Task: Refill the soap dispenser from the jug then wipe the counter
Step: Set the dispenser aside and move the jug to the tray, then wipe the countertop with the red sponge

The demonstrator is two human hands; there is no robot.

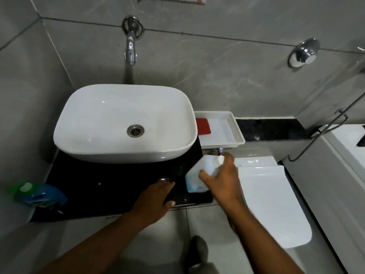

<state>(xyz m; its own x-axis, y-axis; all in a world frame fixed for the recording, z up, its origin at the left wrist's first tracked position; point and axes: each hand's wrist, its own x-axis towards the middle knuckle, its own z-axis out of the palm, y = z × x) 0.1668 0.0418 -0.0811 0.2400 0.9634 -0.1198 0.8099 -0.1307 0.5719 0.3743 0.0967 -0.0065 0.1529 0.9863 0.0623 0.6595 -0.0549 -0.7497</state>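
A white plastic jug (194, 176) stands on the right end of the black counter (110, 186), just in front of the white basin. My right hand (221, 178) grips its top, fingers curled over the handle near the cap. My left hand (156, 198) lies at the counter's front edge, fingers and thumb curved in a C over a dark patch. A small shiny top (163, 179) shows just beyond the fingertips. Whatever body sits below it is lost against the black surface, so I cannot tell whether the hand holds anything.
The white basin (126, 155) fills the counter's back, under a chrome wall tap (130, 54). Right of it sits a white tray (235, 133) with a red pad (203, 126). A closed toilet lid (270, 204) is lower right, a blue and green bottle (39, 194) far left.
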